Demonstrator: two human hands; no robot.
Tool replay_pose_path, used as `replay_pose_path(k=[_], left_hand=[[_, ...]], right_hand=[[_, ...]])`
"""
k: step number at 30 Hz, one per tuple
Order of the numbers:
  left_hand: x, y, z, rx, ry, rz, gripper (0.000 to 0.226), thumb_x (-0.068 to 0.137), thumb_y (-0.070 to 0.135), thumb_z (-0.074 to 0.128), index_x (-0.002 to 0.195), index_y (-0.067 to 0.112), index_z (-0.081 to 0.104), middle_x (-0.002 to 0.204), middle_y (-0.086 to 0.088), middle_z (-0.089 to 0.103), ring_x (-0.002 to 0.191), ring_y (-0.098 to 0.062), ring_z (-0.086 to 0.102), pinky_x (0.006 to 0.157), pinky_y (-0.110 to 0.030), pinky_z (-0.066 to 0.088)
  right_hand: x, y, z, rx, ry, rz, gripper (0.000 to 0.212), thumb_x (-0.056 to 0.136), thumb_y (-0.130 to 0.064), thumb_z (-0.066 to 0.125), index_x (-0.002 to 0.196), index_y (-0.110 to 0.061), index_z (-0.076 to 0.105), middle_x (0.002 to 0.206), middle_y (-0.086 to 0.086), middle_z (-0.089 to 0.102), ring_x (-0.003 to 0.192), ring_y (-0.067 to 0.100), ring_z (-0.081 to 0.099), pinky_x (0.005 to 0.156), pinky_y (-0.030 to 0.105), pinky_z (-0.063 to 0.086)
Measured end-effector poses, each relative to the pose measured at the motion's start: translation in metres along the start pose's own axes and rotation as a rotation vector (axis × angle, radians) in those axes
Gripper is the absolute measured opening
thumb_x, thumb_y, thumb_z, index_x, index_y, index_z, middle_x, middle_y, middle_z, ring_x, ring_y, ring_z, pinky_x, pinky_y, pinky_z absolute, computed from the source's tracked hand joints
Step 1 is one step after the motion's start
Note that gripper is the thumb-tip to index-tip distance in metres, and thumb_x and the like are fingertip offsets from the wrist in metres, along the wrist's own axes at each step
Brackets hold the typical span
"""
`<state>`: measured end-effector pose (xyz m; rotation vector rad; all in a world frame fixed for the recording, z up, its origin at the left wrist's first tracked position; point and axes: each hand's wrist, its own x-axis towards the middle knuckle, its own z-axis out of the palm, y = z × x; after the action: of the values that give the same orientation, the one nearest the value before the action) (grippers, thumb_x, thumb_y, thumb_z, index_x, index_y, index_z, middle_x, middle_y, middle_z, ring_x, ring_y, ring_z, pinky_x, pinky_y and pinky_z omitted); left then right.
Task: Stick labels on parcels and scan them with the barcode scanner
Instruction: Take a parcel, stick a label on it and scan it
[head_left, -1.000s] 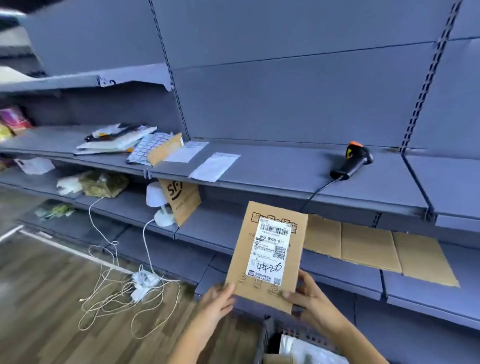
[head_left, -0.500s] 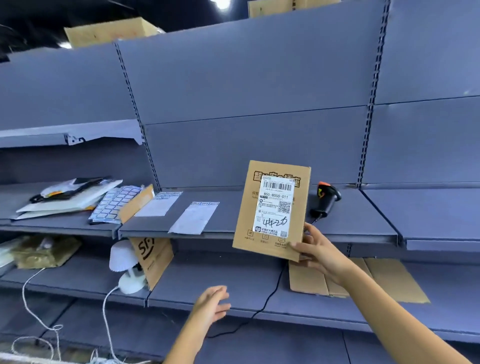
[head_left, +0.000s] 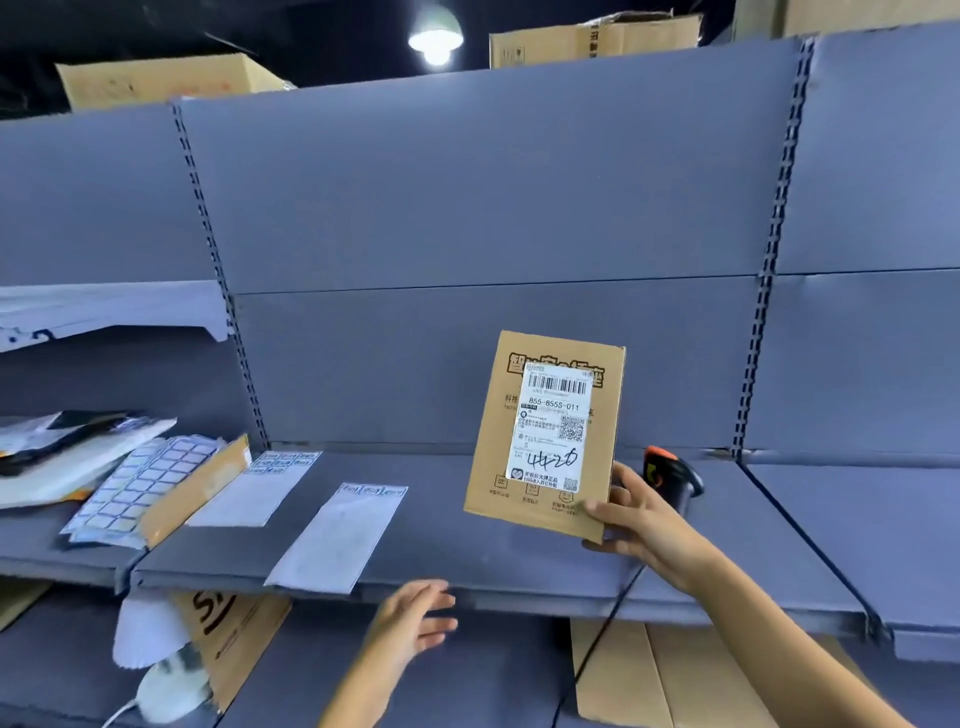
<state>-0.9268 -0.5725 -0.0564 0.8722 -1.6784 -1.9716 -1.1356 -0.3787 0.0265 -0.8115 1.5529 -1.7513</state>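
Grey metal shelving (head_left: 467, 208) filling the view, with slotted uprights between the back panels and a wide shelf board (head_left: 467, 551) at mid-height. On top of the unit, two brown cardboard boxes, one at the left (head_left: 156, 83) and one right of centre (head_left: 592, 39). Between them, a lit ceiling lamp (head_left: 435, 36). Below the board, a brown cardboard envelope (head_left: 234, 639) with black lettering, tilted, just beside a small white device (head_left: 171, 686), kind unclear. On the lower right shelf, flat cardboard sheets (head_left: 675, 686).

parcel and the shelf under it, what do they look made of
The parcel looks like brown cardboard, matte, with printed marks. Its label is white paper, printed and handwritten on. The shelf is probably painted sheet metal, matte blue-grey, judging by its thin front edge and the slotted uprights.
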Motion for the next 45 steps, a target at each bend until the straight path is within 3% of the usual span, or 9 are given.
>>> replay_pose_path(k=[7,10,16,23,29,32,35,41,45], left_hand=[[0.112,0.048,0.002,-0.151,-0.287,0.063,0.055,0.069,0.045,0.079,0.108,0.011,0.061,0.107,-0.003,0.071,0.109,-0.021,0.061,0.088,-0.038,0.048],[0.147,0.062,0.005,-0.102,-0.45,0.046,0.09,0.034,0.046,0.094,0.107,0.009,0.056,0.105,-0.005,0.072,0.102,-0.017,0.065,0.086,-0.039,0.05],[0.199,0.064,0.018,-0.061,-0.504,0.059,0.095,0.04,0.03,0.093,0.12,0.003,0.051,0.111,-0.015,0.069,0.099,-0.024,0.067,0.076,-0.028,0.054],[0.23,0.058,0.016,-0.001,-0.398,0.118,0.088,0.047,0.037,0.089,0.122,0.007,0.052,0.11,-0.006,0.071,0.105,-0.018,0.065,0.097,-0.033,0.045],[0.236,0.057,0.028,0.161,-0.374,0.147,0.058,0.066,0.033,0.073,0.118,0.021,0.051,0.11,0.008,0.069,0.097,0.001,0.063,0.07,-0.005,0.044],[0.234,0.057,0.032,0.251,-0.342,0.161,0.04,0.084,0.029,0.068,0.117,0.025,0.044,0.112,0.014,0.061,0.097,0.01,0.053,0.066,0.0,0.04],[0.235,0.052,0.035,0.301,-0.254,0.219,0.038,0.092,0.01,0.057,0.119,0.028,0.036,0.116,0.015,0.056,0.1,0.009,0.05,0.068,-0.003,0.04],[0.229,0.05,0.041,0.312,-0.166,0.282,0.025,0.079,0.023,0.057,0.098,0.034,0.044,0.106,0.014,0.059,0.094,0.007,0.055,0.068,-0.006,0.042],[0.232,0.046,0.041,0.306,-0.15,0.275,0.034,0.067,0.031,0.053,0.101,0.033,0.046,0.109,0.014,0.06,0.1,0.003,0.056,0.075,-0.016,0.043]], right_hand=[[0.074,0.01,0.002,-0.017,0.014,0.024,0.062,0.08,-0.006,0.073,0.132,-0.029,0.048,0.112,0.008,0.068,0.094,0.019,0.068,0.088,0.047,0.054],[0.099,0.018,0.006,-0.024,-0.003,0.067,0.072,0.07,-0.017,0.077,0.133,-0.031,0.047,0.119,0.007,0.066,0.106,0.025,0.065,0.088,0.048,0.053],[0.13,0.036,-0.004,-0.126,0.117,0.122,0.065,0.073,-0.024,0.076,0.13,-0.031,0.047,0.119,-0.003,0.065,0.105,0.015,0.066,0.075,0.034,0.057],[0.124,0.044,-0.034,-0.738,0.793,-0.188,0.024,0.086,-0.003,0.059,0.099,-0.022,0.061,0.081,-0.006,0.069,0.069,0.016,0.064,0.062,0.029,0.049],[0.105,0.058,-0.065,-0.867,1.327,-0.167,0.038,0.078,-0.016,0.065,0.113,-0.003,0.06,0.11,0.019,0.059,0.108,0.038,0.046,0.093,0.044,0.033],[0.1,0.072,-0.071,-0.608,1.254,0.032,0.065,0.077,-0.045,0.057,0.121,0.002,0.051,0.121,0.024,0.052,0.115,0.037,0.047,0.098,0.045,0.034],[0.101,0.072,-0.066,-0.619,1.135,0.261,0.053,0.083,-0.048,0.06,0.107,-0.001,0.051,0.1,0.017,0.059,0.097,0.035,0.056,0.076,0.041,0.044],[0.099,0.047,-0.079,-0.377,0.962,0.44,0.027,0.078,-0.017,0.074,0.076,0.005,0.059,0.065,0.016,0.057,0.061,0.03,0.055,0.06,0.034,0.04],[0.095,0.032,-0.032,0.148,0.766,0.205,0.012,0.087,0.004,0.058,0.097,-0.001,0.054,0.082,0.016,0.06,0.066,0.03,0.059,0.055,0.031,0.048]])
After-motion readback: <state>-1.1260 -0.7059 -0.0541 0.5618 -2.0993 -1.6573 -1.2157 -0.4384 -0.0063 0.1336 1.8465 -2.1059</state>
